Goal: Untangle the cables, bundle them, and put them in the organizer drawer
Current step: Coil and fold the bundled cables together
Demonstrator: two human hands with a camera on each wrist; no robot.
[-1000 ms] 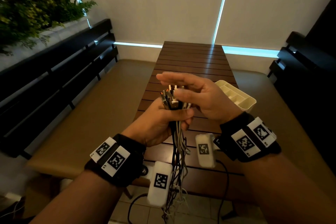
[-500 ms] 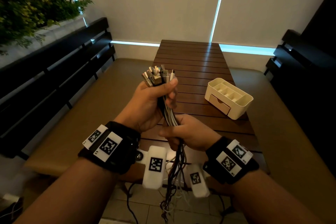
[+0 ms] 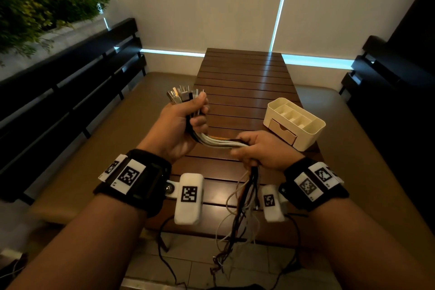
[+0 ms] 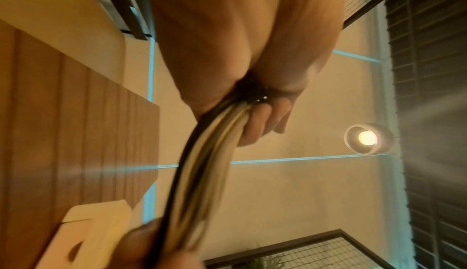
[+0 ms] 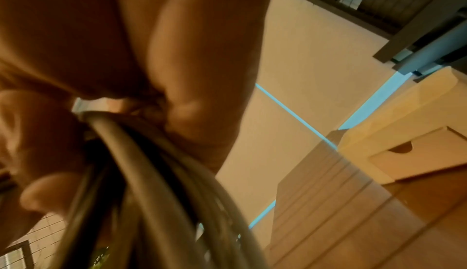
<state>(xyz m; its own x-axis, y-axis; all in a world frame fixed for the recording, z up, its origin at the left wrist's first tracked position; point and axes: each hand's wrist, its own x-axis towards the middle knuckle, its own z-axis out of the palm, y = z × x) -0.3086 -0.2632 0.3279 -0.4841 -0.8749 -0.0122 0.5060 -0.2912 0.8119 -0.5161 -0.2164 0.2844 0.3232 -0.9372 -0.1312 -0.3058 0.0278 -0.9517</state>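
Both hands apart now — cables [image 3: 219,142] stretched sideways.

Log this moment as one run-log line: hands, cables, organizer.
left hand: grips cable bundle below plugs | right hand: grips bundle lower, tails hanging off table edge | organizer: on table, drawer closed
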